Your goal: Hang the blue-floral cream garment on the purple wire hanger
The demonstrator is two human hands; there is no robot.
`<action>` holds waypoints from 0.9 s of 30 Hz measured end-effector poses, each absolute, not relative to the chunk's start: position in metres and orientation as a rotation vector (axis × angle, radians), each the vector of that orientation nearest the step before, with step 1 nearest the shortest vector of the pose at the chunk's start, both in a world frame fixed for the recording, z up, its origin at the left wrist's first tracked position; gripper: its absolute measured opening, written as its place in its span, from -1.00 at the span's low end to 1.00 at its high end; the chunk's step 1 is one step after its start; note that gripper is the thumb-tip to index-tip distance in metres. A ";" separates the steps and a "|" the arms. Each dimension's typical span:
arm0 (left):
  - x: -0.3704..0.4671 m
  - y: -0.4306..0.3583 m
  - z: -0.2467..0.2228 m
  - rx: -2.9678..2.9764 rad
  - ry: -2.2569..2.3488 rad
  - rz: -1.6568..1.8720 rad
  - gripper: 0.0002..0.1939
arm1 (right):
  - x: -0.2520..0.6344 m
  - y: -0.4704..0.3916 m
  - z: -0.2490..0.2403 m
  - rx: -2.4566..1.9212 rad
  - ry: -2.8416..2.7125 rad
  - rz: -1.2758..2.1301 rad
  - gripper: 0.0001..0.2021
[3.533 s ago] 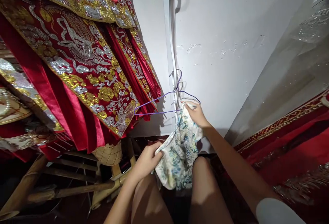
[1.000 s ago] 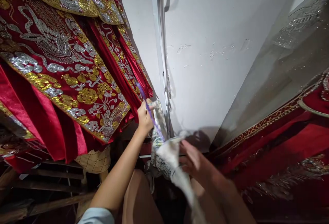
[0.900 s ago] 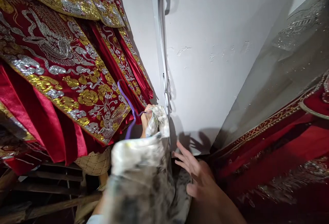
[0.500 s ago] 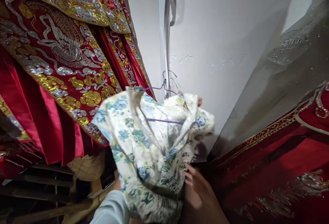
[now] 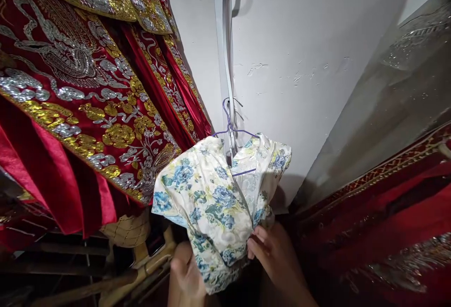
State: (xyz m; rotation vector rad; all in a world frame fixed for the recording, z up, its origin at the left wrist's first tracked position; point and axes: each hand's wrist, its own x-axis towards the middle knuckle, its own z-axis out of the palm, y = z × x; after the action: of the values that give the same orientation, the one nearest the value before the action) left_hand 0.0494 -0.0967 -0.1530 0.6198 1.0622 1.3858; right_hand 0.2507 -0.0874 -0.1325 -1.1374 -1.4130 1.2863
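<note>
On a purple hanger hangs a floral top.

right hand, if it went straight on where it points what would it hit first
The floral top, probably: the right hand appears to touch its front edge, though exact depth is unclear.

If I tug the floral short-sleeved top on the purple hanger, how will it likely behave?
The floral short-sleeved top is probably floppy, since it creases and droops below the purple hanger. It is likely light: the thin hanger seems to carry it without sagging. It might slip off sideways, as its front gapes open in a deep V.
</note>
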 end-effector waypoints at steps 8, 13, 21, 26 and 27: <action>0.050 -0.094 -0.138 0.456 1.116 1.295 -0.64 | 0.231 -0.078 -0.071 -1.252 -1.436 1.223 -0.62; 0.052 -0.075 -0.145 0.441 1.391 1.486 -0.69 | 0.231 -0.076 -0.114 -1.201 -1.170 1.299 -0.64; 0.094 -0.095 -0.157 1.047 1.459 1.620 -0.59 | 0.227 -0.080 -0.118 -1.116 -1.252 1.450 -0.71; 0.112 -0.090 -0.154 1.142 1.251 1.324 -0.87 | 0.221 -0.083 -0.100 -1.094 -1.511 1.453 -0.74; 0.114 -0.087 -0.154 1.150 1.249 1.315 -0.86 | 0.221 -0.082 -0.098 -1.095 -1.530 1.432 -0.74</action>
State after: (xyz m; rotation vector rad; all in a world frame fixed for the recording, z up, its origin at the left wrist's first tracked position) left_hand 0.1136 -0.0875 -0.1537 1.1497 1.2493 1.3149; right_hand 0.2213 -0.0815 -0.0979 -1.0952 -1.5298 1.4321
